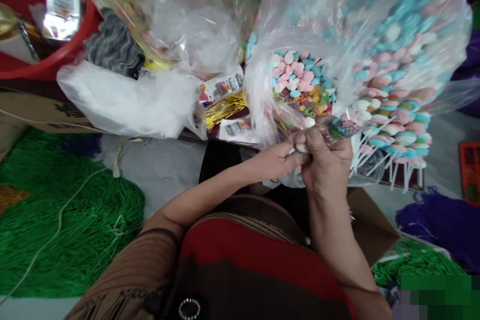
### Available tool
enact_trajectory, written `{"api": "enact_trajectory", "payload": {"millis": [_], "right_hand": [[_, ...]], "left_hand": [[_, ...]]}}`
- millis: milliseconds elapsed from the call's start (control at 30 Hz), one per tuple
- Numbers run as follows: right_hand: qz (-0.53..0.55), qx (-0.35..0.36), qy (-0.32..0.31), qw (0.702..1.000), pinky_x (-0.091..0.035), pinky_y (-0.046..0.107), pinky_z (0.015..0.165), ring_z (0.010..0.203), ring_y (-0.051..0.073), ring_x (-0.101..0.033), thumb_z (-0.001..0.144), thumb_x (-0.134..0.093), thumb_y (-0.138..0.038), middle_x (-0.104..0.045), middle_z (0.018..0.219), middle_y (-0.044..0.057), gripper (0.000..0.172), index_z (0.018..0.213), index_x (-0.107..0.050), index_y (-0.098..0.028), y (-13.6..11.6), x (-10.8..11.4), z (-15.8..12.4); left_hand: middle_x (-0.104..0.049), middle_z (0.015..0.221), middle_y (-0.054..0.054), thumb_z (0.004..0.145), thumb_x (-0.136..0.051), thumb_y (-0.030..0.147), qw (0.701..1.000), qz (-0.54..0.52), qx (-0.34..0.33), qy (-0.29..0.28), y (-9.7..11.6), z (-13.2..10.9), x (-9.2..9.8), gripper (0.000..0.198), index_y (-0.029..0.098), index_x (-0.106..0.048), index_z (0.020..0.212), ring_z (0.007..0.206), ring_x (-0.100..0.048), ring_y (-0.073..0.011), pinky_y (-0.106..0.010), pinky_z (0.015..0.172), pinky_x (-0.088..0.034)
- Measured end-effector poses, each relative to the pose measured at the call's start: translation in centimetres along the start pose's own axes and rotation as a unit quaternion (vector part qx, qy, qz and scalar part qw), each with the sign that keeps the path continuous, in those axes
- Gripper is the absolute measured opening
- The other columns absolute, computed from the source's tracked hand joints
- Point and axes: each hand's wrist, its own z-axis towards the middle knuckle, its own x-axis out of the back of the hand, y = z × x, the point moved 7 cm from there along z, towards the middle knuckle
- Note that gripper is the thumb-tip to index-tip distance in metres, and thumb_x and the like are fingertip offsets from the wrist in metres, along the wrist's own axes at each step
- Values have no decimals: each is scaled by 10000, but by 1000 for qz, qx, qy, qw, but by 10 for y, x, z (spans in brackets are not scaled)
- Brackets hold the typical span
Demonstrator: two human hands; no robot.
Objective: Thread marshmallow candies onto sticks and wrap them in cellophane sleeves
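We see both hands meeting at centre frame, just under the mouth of a big clear bag (378, 20) packed with pink, blue and white lollipops (397, 110), whose white sticks poke out at its lower right. The left hand (275, 160) comes in from the lower left, fingers pinched together on a small white piece (302, 148). The right hand (327, 160) is curled closed on the same piece from the other side, so the two hands touch. What the piece is, we cannot tell; it sits right at the bag's lower edge, against the crinkled plastic. A wrapped blue-green lollipop (344, 127) lies just above the right hand's knuckles, and we cannot tell whether it is held. Left of the big bag are a bundle of gold twist ties (225, 109) and printed labels (222, 87). Beyond those lie a white plastic bag (123, 102), a second clear bag (176, 15) and a grey striped cloth (114, 50). A red tub (22, 67) is at top left. Green beads (56, 200) cover the floor at left and purple beads (442, 225) sit at right. A cardboard box (371, 232) is near the right forearm.
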Motion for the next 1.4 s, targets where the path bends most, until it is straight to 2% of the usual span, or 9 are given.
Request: {"api": "enact_trajectory", "payload": {"millis": [67,133,333,433,533,733,1000,1233,1400], "right_hand": [[-16,43,46,998,-609,376,938,654,120,-693,827,-824,-335,-668,664,-86,220,950,-649,-280,2,1,2],[-23,36,38,998,-614,374,924,696,132,-711,818,-836,-364,-690,694,-72,236,939,-653,-277,3,0,6],[-7,-93,-135,986,-657,395,795,911,228,-764,721,-884,-492,-760,911,2,352,897,-665,-280,7,-22,13],[-54,-33,-83,994,-656,366,792,876,190,-760,798,-836,-464,-757,929,-14,298,982,-665,-305,13,-35,23],[-132,-12,-98,986,-650,397,846,980,210,-754,874,-720,-578,-770,1016,23,339,1074,-664,-309,36,-63,33],[-225,20,-207,952,-585,450,1016,1167,229,-705,962,-485,-690,-758,1217,57,513,1214,-674,-285,83,-99,67],[-467,130,-209,849,-522,475,1037,1089,273,-703,968,-583,-381,-772,1115,81,227,1080,-738,-258,75,-67,108],[-625,195,-233,719,-361,631,1122,1197,352,-575,946,-570,-229,-696,1234,112,168,1021,-719,-240,86,-88,96],[-659,212,-220,687,-332,642,1141,1167,349,-539,988,-497,-224,-668,1122,112,220,959,-716,-228,94,-98,98]], "left_hand": [[-618,702,11,933,-631,277,981,140,-28,128,6,-1,26,68,210,-627,920,788,-657,-189,-365,866,-534],[-626,739,7,930,-646,335,971,173,-40,161,8,-5,37,130,210,-623,957,766,-643,-183,-356,842,-531],[-301,489,120,913,-562,662,985,-144,-17,-92,8,-20,19,463,212,-518,816,426,-341,-83,-319,631,-520],[-429,553,74,921,-637,544,990,-38,-56,122,13,-28,60,369,211,-541,797,516,-418,-101,-281,647,-469],[-512,631,42,892,-720,422,940,49,-111,318,21,-46,100,305,211,-554,747,590,-440,-105,-242,617,-400],[-324,473,114,965,-631,456,892,-235,-141,359,12,-50,131,324,209,-559,768,409,-323,-62,-213,523,-412],[-343,442,118,968,-648,429,867,-299,-141,373,14,-49,135,344,194,-546,738,392,-369,-45,-188,493,-431],[-351,443,110,973,-642,419,863,-309,-160,367,14,-51,136,346,194,-558,723,392,-377,-51,-208,499,-444],[-343,445,109,964,-649,440,862,-311,-157,368,13,-51,136,352,197,-561,725,391,-368,-52,-207,476,-416]]}}
